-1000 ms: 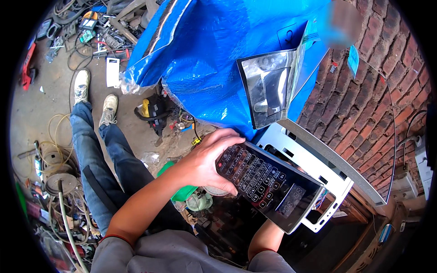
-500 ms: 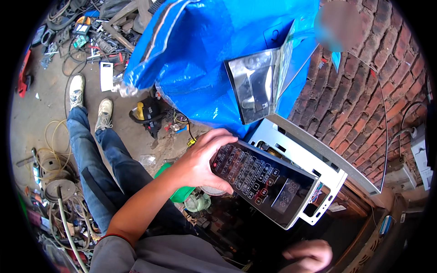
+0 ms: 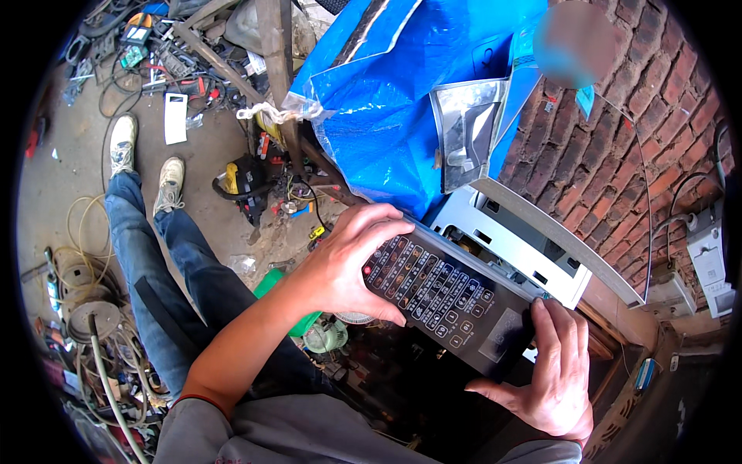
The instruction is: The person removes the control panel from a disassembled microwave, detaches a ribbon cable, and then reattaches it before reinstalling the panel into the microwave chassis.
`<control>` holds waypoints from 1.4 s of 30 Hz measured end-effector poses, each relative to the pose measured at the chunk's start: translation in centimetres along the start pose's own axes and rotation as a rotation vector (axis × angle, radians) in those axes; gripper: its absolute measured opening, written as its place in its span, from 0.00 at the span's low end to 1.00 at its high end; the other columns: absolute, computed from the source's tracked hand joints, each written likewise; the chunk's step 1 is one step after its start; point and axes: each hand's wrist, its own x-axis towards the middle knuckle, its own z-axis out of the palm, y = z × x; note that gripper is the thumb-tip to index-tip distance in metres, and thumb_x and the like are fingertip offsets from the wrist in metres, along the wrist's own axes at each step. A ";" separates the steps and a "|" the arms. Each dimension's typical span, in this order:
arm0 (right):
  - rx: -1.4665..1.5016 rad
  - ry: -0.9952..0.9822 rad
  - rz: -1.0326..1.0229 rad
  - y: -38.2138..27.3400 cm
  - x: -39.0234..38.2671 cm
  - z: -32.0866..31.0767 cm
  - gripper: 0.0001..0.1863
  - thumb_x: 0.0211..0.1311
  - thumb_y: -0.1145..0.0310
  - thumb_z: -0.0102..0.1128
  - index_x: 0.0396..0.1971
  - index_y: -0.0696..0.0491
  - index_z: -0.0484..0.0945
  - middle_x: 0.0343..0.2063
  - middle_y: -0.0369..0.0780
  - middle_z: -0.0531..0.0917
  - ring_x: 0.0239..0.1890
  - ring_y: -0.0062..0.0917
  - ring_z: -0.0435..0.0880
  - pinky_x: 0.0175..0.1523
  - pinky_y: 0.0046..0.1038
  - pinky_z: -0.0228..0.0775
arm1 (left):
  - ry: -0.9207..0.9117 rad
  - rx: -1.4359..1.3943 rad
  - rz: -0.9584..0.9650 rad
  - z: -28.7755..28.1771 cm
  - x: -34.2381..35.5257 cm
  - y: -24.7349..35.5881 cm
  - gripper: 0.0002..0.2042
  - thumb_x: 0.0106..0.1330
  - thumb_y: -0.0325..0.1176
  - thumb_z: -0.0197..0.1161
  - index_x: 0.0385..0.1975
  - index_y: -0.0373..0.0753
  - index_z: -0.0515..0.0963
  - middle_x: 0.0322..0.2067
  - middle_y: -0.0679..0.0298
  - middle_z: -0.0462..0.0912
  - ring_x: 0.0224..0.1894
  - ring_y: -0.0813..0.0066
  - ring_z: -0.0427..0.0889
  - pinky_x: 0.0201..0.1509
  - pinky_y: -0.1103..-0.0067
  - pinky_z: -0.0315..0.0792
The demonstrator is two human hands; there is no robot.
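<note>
A black control panel (image 3: 433,291) with rows of outlined buttons and a dark display window slants across the middle of my view. My left hand (image 3: 348,263) grips its left end, fingers over the top edge and thumb along the bottom. At the other end, my right hand (image 3: 545,371) clasps the panel between its fingers on the upper edge and its thumb below. Directly behind the panel lies a white metal housing (image 3: 506,241) with slots; some inner parts show through the gap. How the panel joins the housing is hidden.
A blue plastic sack (image 3: 386,100) with a clear pouch stands beyond the housing, beside a brick wall (image 3: 618,193). Sockets and cables (image 3: 699,255) hang at the right. Tools, hoses and scrap parts litter the floor at left, near a green container (image 3: 270,284).
My right hand has come up from the lower edge and taken hold of the panel's right end. The panel's display digits no longer show. The blue sack appears shifted to the right.
</note>
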 end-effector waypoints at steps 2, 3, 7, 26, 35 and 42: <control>-0.001 -0.001 0.003 -0.1 -0.3 0.1 0.60 0.33 0.42 0.78 0.61 0.68 0.61 0.51 0.57 0.71 0.50 0.51 0.74 0.53 0.48 0.69 | -0.001 0.027 0.013 -0.2 0.0 0.6 0.52 0.27 0.50 0.85 0.59 0.41 0.69 0.59 0.55 0.65 0.62 0.50 0.67 0.65 0.60 0.63; -0.020 0.001 0.013 -0.3 -0.3 0.1 0.60 0.34 0.42 0.78 0.61 0.68 0.61 0.51 0.57 0.71 0.50 0.51 0.74 0.53 0.48 0.69 | -0.001 0.038 0.017 -0.3 0.0 0.7 0.51 0.27 0.51 0.84 0.59 0.41 0.69 0.59 0.55 0.65 0.62 0.50 0.67 0.65 0.60 0.63; -0.021 -0.025 0.033 -1.2 -0.1 -0.4 0.57 0.37 0.42 0.77 0.59 0.69 0.63 0.51 0.57 0.71 0.50 0.52 0.74 0.53 0.48 0.70 | 0.025 0.079 0.036 -0.7 0.1 1.5 0.48 0.29 0.48 0.83 0.57 0.41 0.70 0.56 0.57 0.67 0.59 0.49 0.67 0.62 0.59 0.65; -0.135 0.076 0.054 -1.3 -1.7 2.2 0.41 0.42 0.53 0.75 0.51 0.68 0.72 0.49 0.55 0.73 0.47 0.49 0.76 0.37 0.39 0.79 | 0.046 0.221 0.068 -0.5 0.4 2.2 0.54 0.24 0.55 0.83 0.59 0.41 0.70 0.56 0.56 0.68 0.59 0.48 0.67 0.63 0.57 0.65; -0.083 0.074 0.111 -1.2 -2.4 2.6 0.43 0.40 0.53 0.77 0.53 0.65 0.70 0.51 0.55 0.70 0.49 0.50 0.73 0.41 0.43 0.76 | 0.106 0.150 0.019 0.0 0.6 2.2 0.61 0.21 0.52 0.84 0.63 0.37 0.61 0.58 0.52 0.68 0.62 0.48 0.66 0.66 0.59 0.62; -0.082 0.093 0.109 -1.0 -2.3 2.9 0.42 0.42 0.52 0.76 0.51 0.66 0.71 0.51 0.55 0.70 0.49 0.49 0.73 0.41 0.42 0.76 | 0.118 0.120 0.061 0.3 1.0 1.7 0.55 0.22 0.51 0.85 0.57 0.37 0.63 0.57 0.54 0.70 0.61 0.49 0.66 0.65 0.59 0.62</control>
